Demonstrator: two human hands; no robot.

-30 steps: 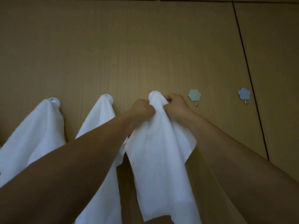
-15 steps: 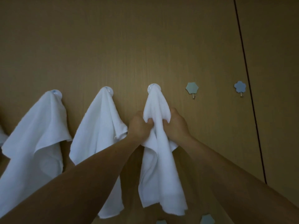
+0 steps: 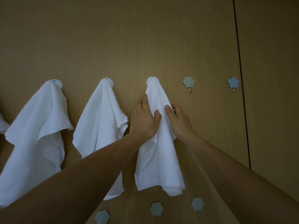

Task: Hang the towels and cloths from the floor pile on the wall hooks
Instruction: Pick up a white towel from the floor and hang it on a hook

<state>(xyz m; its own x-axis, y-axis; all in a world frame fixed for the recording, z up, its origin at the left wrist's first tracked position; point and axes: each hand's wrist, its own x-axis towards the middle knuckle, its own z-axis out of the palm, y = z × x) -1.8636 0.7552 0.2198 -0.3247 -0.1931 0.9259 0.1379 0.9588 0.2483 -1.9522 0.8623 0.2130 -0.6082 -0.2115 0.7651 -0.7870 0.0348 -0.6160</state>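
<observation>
The white towel (image 3: pixel 159 159) hangs from a round hook (image 3: pixel 151 80) on the wooden wall (image 3: pixel 145 38), pinched between thumb and fingers by the left hand (image 3: pixel 144 122) and right hand (image 3: pixel 179 123) (hands close together), with another hung towel (image 3: pixel 100 120) left and a bare star-shaped hook (image 3: pixel 188 82) right.

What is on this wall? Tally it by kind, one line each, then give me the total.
White towels: 4, one only a sliver at the left edge
Round hooks: 3, each bearing a towel
Flower-shaped hooks: 5, all bare
Total: 12
</observation>
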